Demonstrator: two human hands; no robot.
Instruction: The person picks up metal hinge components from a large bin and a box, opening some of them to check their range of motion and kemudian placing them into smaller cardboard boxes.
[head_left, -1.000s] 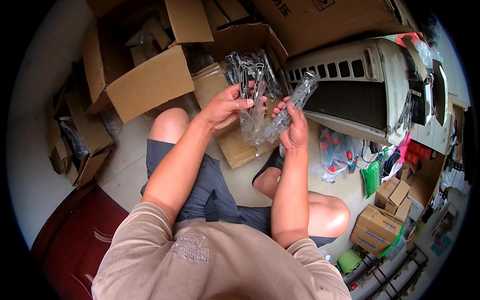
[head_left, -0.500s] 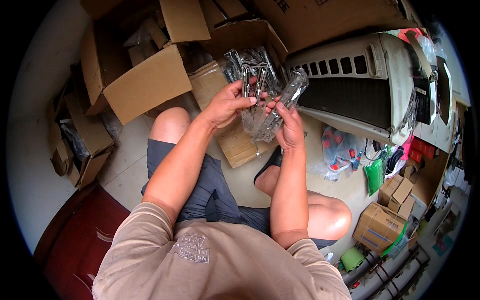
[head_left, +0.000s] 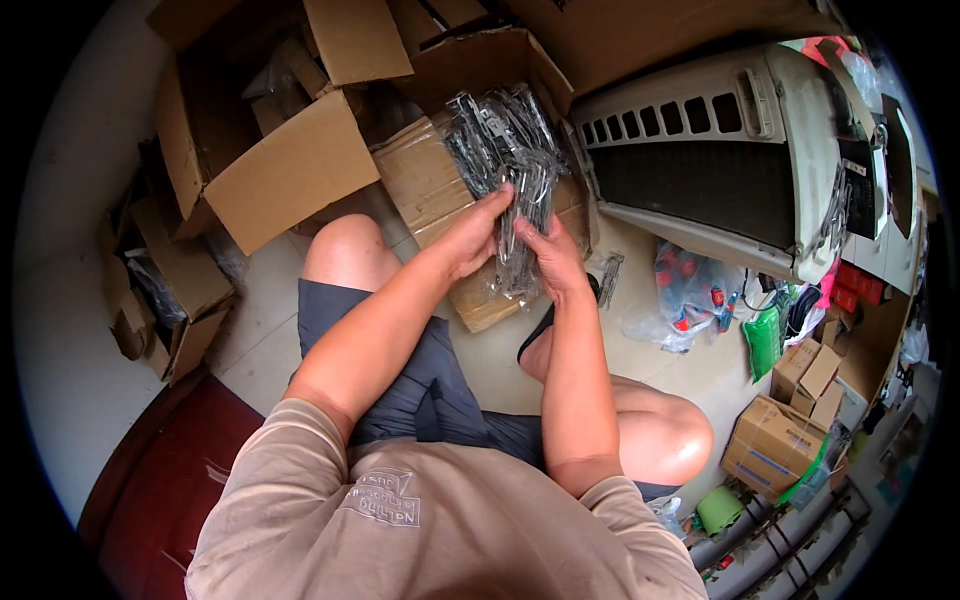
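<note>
My left hand (head_left: 476, 236) and my right hand (head_left: 556, 256) grip a clear plastic bag of slim metal fittings (head_left: 527, 205) from both sides. Both thumbs press on its upper face. What kind of fittings they are, I cannot make out through the shiny wrap. Just beyond my hands, similar bagged metal pieces (head_left: 487, 125) lie heaped in an open cardboard box (head_left: 553, 68). The held bag overlaps the near side of that heap. Under my hands is a flattened, taped brown cardboard piece (head_left: 420, 185). Beside my right wrist, a small metal fitting (head_left: 609, 279) rests on the floor.
Another open carton (head_left: 290, 170) stands at the left, with a smaller torn box (head_left: 185, 300) nearer. A large grey-white appliance casing (head_left: 690, 195) leans at the right. Plastic bags with red-and-blue items (head_left: 690, 290), small cartons (head_left: 770, 448) and a green pot (head_left: 718, 510) sit on the right.
The bare metal fitting that stood up in my left hand is no longer seen there. Both hands have come together on the bag, which now points lengthwise toward the box.
</note>
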